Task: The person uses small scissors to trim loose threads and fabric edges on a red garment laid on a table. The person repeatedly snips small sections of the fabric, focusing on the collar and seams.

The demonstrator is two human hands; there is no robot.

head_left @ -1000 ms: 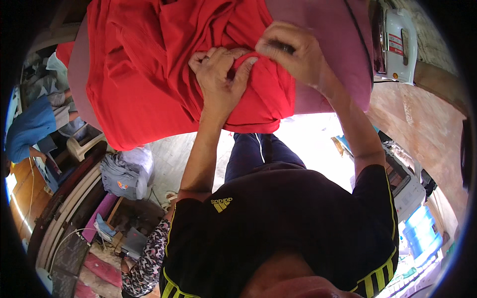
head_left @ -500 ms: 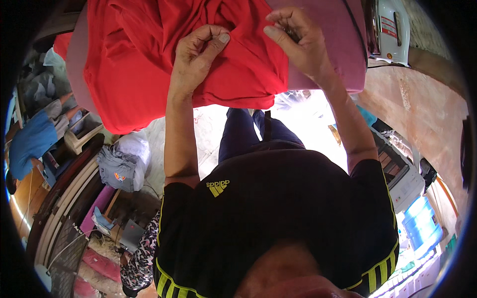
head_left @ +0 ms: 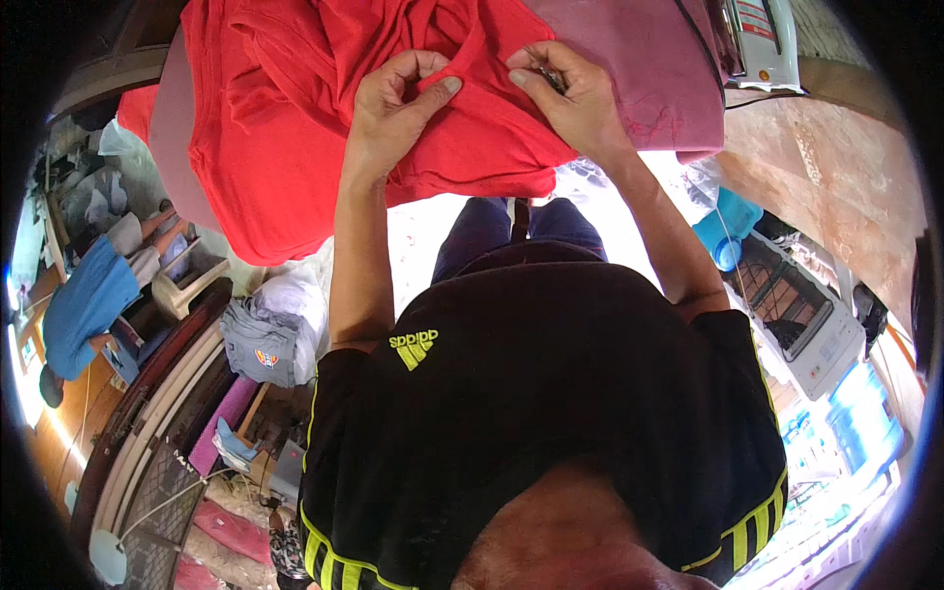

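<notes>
A red garment (head_left: 295,128) lies spread over a pink padded ironing surface (head_left: 649,69) and hangs off its near edge. My left hand (head_left: 393,103) pinches a fold of the red cloth between thumb and fingers near the middle. My right hand (head_left: 570,93) grips the same cloth just to the right, fingers curled into the fabric. The two hands are a short span apart on the garment's upper part.
A white electric iron (head_left: 757,44) stands at the top right on the surface, its cord trailing. A folded grey garment (head_left: 261,339) lies lower left. A blue container (head_left: 728,226) and a white appliance (head_left: 816,324) stand to the right. Another person in blue (head_left: 84,300) sits far left.
Both hands have shifted along the red garment and moved a little apart, taking new grips on the cloth. The garment has been pulled nearer to the board's edge.
</notes>
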